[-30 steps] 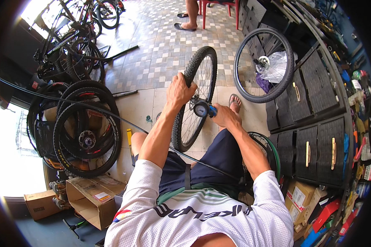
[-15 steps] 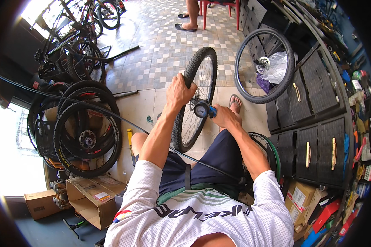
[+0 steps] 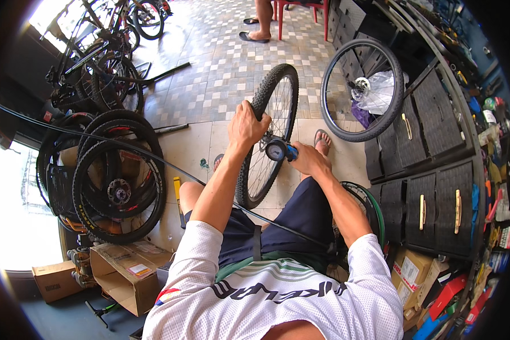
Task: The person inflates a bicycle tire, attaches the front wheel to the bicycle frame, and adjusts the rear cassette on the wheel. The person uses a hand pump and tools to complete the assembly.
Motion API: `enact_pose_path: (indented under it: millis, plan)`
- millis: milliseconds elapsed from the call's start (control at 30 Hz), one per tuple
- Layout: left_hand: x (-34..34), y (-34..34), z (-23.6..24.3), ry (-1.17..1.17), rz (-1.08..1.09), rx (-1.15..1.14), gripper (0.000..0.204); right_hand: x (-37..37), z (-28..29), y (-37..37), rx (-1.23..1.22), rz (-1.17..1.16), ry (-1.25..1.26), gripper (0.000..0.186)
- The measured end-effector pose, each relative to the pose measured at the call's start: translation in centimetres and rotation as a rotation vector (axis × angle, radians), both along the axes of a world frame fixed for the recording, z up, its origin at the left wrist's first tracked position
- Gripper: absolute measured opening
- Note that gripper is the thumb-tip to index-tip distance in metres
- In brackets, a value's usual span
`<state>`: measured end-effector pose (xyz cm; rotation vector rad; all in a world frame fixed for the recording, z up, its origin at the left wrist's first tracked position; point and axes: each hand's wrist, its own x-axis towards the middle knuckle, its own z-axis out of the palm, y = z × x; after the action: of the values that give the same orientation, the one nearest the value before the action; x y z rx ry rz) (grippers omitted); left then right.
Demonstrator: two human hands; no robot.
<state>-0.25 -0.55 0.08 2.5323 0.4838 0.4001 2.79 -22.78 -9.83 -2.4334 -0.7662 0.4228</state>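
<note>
My left hand [image 3: 245,126] grips the knobby tire of an upright bicycle wheel [image 3: 280,73] in front of me, fingers over the tread. My right hand [image 3: 307,160] is closed on a blue-and-black inflator [image 3: 292,151] with a round dial gauge [image 3: 276,151], held against the wheel near its hub; where it connects is hidden. A thin black hose or cable [image 3: 173,165] crosses diagonally beneath my left forearm and over my lap.
Bicycles [image 3: 96,68] and stacked wheels [image 3: 119,192] crowd the left, above cardboard boxes [image 3: 124,283]. Another wheel [image 3: 394,107] leans against black drawers [image 3: 442,215] on the right, beside a crowded tool wall [image 3: 490,113]. A person's legs [image 3: 263,22] show by a red chair [image 3: 326,22].
My hands keep the same grips in nearly the same place. A bit more of my left foot shows beside my left forearm than before.
</note>
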Motion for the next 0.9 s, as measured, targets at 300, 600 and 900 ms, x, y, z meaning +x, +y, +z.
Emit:
enact_pose_path:
  millis: [300, 600, 900]
  plan:
    - [-0.22, 0.23, 0.09, 0.021, 0.001, 0.012, 0.051, -0.26, 0.67, 0.31, -0.021, -0.013, 0.025, 0.037]
    - [-0.11, 0.33, 0.02, 0.041, -0.011, 0.002, 0.050, -0.21, 0.47, 0.27, -0.023, -0.009, 0.028, 0.036]
    - [0.00, 0.73, -0.33, 0.045, -0.043, -0.002, 0.049, -0.37, 0.87, 0.34, -0.053, -0.012, 0.039, 0.035]
